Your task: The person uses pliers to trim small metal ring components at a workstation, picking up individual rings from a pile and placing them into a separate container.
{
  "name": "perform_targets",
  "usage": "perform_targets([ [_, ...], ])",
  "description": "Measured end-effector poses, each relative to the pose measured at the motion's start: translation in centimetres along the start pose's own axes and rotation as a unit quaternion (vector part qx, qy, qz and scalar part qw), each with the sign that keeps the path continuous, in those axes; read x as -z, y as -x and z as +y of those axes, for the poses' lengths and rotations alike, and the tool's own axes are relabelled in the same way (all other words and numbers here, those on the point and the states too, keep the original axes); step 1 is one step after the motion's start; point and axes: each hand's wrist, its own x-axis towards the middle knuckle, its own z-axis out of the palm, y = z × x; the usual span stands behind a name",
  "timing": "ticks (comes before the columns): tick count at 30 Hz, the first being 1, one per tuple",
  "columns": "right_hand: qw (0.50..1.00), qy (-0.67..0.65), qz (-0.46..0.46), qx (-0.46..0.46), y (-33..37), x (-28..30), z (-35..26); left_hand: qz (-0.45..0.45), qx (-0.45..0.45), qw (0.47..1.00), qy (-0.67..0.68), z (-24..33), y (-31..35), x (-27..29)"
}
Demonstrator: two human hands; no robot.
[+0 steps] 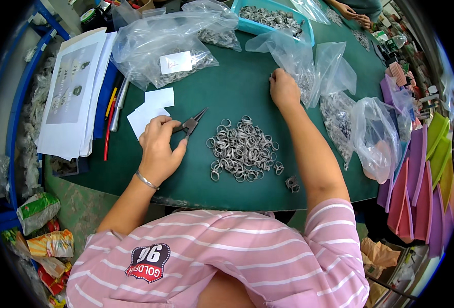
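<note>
My left hand (160,149) is at the left of the green table, its fingers and thumb around the handles of dark pliers (190,124). The pliers' pointed jaws aim away to the upper right. White paper cards (146,115) lie just beyond that hand. Further off on the right, my right hand (284,88) has its fingers curled closed beside a clear plastic bag (301,66) of small metal pieces. Whatever it may hold is hidden. Between my forearms lies a heap of grey metal rings (243,149), with a small dark metal piece (292,183) near its right side.
Large clear bags of metal pieces (178,49) and a light-blue tray (311,36) stand at the back. Papers (73,95) and pens (111,115) lie left. More bags (373,133) and colourful bins (422,190) are right. Another person's hands (358,18) show far right.
</note>
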Motion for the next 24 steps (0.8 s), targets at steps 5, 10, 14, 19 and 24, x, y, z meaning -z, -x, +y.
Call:
perform_targets([
  [5, 0.979, -0.197, -0.043, 0.032, 4.0, 3.7, 0.6, 0.048, -0.034, 0.986, 0.158, 1.7, -0.9, 0.7],
  [10, 0.967, -0.242, -0.019, -0.076, 7.3, 7.9, 2.9, -0.047, -0.053, 0.972, 0.225, 4.2, -3.7, -0.7],
  [14, 0.941, -0.330, 0.026, -0.063, 11.9, 12.0, 5.8, -0.087, -0.169, 0.969, 0.158, 6.1, -10.0, -5.7],
  [19, 0.904, -0.366, 0.049, -0.214, 17.2, 18.6, 8.4, -0.092, -0.298, 0.944, 0.107, 7.4, -16.2, -14.0],
  [24, 0.974, -0.092, 0.100, -0.179, 23.4, 19.6, 13.4, -0.117, -0.247, 0.962, 0.005, 8.8, -17.7, -17.9],
])
